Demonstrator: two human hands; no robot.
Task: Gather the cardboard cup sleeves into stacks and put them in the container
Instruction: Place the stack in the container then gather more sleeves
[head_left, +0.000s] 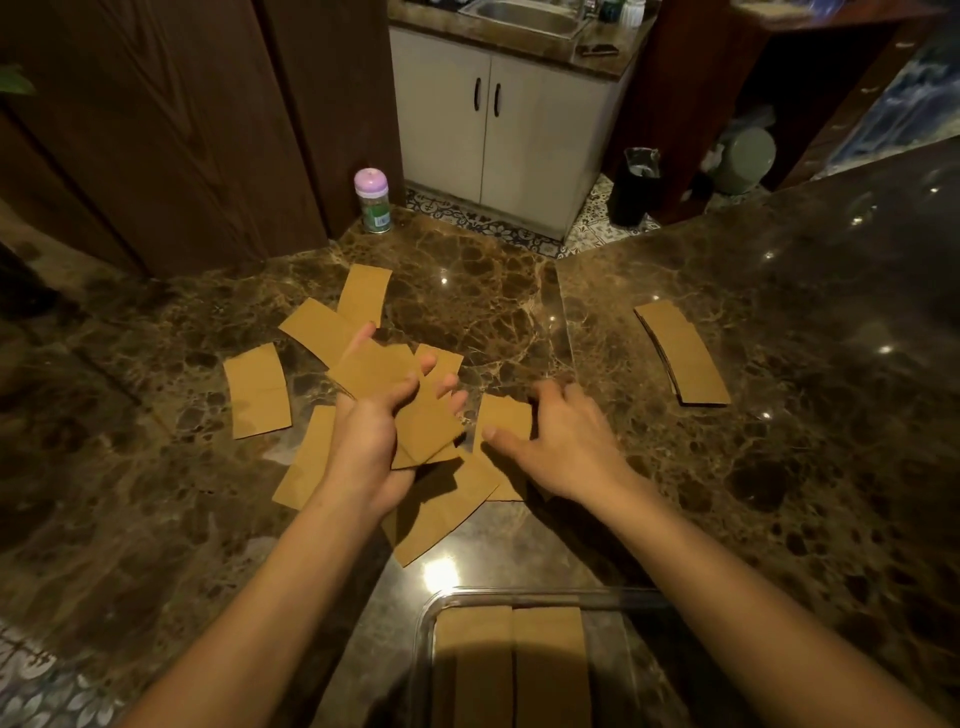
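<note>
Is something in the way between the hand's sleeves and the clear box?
Nothing visible does. Only flat loose sleeves lie on the countertop between the bunch in the left hand and the open-topped container.

The counter (727, 364) is polished brown marble, glossy and dotted with bright glints. The sleeves (257, 389) on it are matt tan cardboard. The container (519, 597) is clear and shiny, plastic or glass. Behind stand dark grained wood panels (156, 145), smooth white cupboard doors (441, 114) and a dull metal sink (524, 18).

The left hand (363, 447) holds some sleeves (379, 371). The right hand (556, 441) presses one sleeve (506, 418) on the table (727, 467).
</note>
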